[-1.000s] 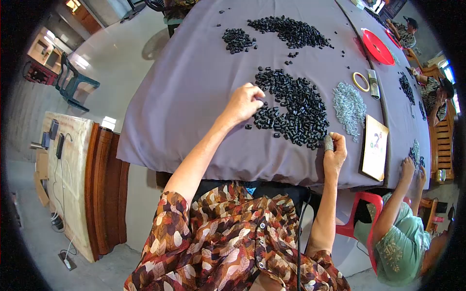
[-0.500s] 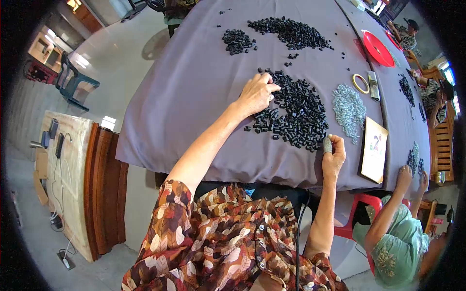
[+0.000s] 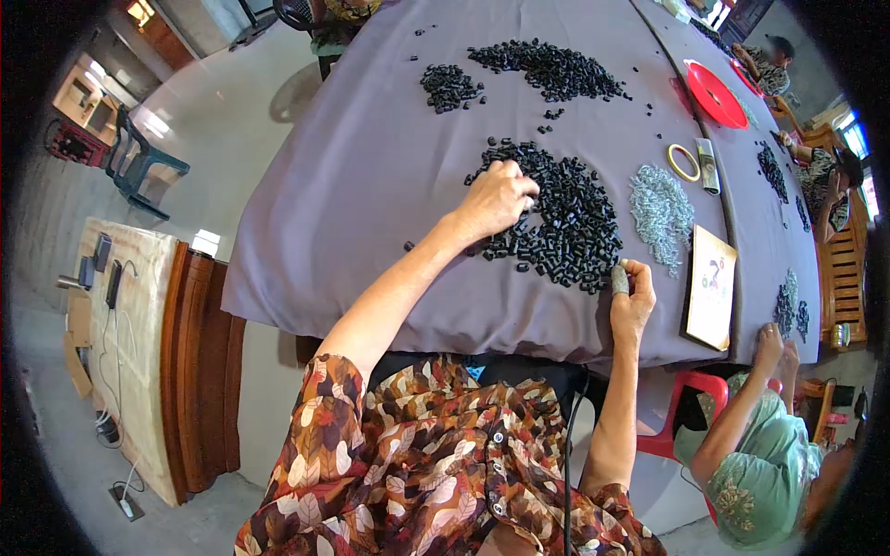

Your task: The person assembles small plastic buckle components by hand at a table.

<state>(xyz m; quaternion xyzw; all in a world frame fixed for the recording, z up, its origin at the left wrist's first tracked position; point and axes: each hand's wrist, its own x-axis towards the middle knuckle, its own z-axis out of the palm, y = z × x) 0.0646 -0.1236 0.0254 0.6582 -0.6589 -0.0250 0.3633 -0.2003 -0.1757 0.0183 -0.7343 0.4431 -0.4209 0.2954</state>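
Note:
A large pile of small black cylindrical pieces (image 3: 565,222) lies on the cloth in front of me. My left hand (image 3: 501,196) rests at the left side of this pile, with its fingers curled down among the pieces. Its fingertips are hidden, so what they pinch does not show. My right hand (image 3: 633,295) is at the pile's lower right edge, thumb and forefinger pressed together. A grey cover (image 3: 619,280) wraps one of its digits. Anything in that pinch is too small to make out. One loose black piece (image 3: 409,246) lies beside my left forearm.
Further off lie more black pieces (image 3: 552,69) and a smaller heap (image 3: 450,88). To the right are clear small pieces (image 3: 661,215), a tape roll (image 3: 684,162), a printed box (image 3: 711,289) and a red tray (image 3: 716,94). Another person's hands (image 3: 774,350) work at far right.
My left hand has shifted from the pile's upper left edge slightly down and toward me. A loose piece now shows beside my left forearm. My right hand has barely moved.

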